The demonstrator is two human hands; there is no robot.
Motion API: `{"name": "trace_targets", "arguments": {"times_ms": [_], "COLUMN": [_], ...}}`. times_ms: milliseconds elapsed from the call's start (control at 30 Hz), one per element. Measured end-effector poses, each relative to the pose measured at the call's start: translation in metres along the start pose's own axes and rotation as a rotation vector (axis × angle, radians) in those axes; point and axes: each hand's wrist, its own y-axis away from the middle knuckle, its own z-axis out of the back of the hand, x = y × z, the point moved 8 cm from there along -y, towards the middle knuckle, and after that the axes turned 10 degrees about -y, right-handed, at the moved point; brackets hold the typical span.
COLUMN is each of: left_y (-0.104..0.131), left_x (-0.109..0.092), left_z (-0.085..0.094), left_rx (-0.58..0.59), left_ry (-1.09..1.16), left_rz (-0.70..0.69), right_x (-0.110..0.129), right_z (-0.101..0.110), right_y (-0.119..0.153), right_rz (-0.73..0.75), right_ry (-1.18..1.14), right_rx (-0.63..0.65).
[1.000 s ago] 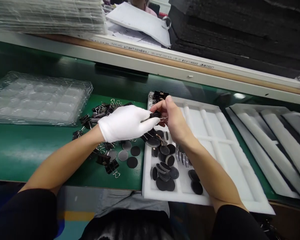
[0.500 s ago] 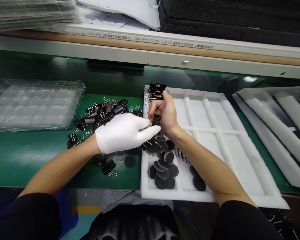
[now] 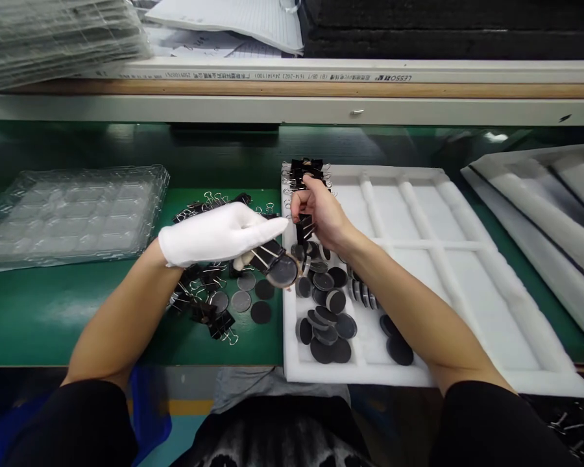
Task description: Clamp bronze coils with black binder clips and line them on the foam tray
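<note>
Hands work close together over the tabletop (image 3: 29,318): the left hand (image 3: 219,233), in a white knitted-looking glove, grasps a black binder clip (image 3: 267,255) with a round dark disc (image 3: 283,271) at its end, beside the left edge of a white foam tray (image 3: 370,374). The bare right hand (image 3: 325,211) is over that tray, fingers curled just at a second clip (image 3: 304,228); whether they grip it I cannot tell. Beyond its fingertips, more clips (image 3: 307,170) line up at the tray's far left corner, wire handles sticking out sideways. Thin matt discs (image 3: 331,351) lie jumbled in the near left compartment, and the right forearm crosses the tray, hiding part of its soft, rounded ribs. Loose clips (image 3: 207,308) crowd the smooth green surface around and behind the glove, a few flat discs (image 3: 241,301) near them. Farther left sits a glossy moulded clear plastic tray (image 3: 78,214); at right, foam trays (image 3: 501,172) overlap at a slant. A shelf (image 3: 126,107) bounds the back, carrying papers (image 3: 233,19) and rough black slabs (image 3: 442,32).
</note>
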Motion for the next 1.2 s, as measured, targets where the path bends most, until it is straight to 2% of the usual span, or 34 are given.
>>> {"name": "trace_targets", "arguments": {"times_ms": [100, 167, 300, 367, 433, 533, 667, 767, 867, 1200], "left_y": [0.008, 0.014, 0.027, 0.031, 0.034, 0.038, 0.045, 0.046, 0.044, 0.032], "left_x": [0.004, 0.008, 0.017, 0.019, 0.02, 0.021, 0.024, 0.022, 0.019, 0.035], "left_z": [0.007, 0.018, 0.038, 0.044, 0.047, 0.05, 0.056, 0.058, 0.053, 0.045], "left_rx": [-0.019, -0.086, -0.22, -0.26, -0.279, -0.288, -0.302, -0.303, -0.277, -0.229], "left_ry": [-0.113, -0.155, -0.146, -0.152, -0.173, -0.209, -0.269, -0.282, -0.279, -0.354], "left_rz": [0.054, 0.093, 0.13, 0.135, 0.126, 0.12, 0.182, 0.182, 0.163, 0.254], "right_x": [0.025, 0.034, 0.033, 0.035, 0.043, 0.056, 0.054, 0.046, 0.034, 0.001], "right_z": [0.007, 0.003, -0.017, -0.016, 0.0, 0.049, 0.131, 0.17, 0.178, 0.172], "right_y": [0.006, 0.012, 0.035, 0.051, 0.064, 0.078, 0.082, 0.081, 0.076, 0.064], "right_rz": [0.092, 0.101, 0.027, 0.018, 0.037, 0.033, -0.164, -0.255, -0.239, -0.121], "right_ry": [0.323, 0.494, 0.829, 0.948, 0.979, 0.972, 1.014, 1.01, 0.986, 1.041], "right_rx": [-0.049, -0.056, -0.01, -0.027, -0.112, -0.309, -0.563, -0.681, -0.68, -0.642]}}
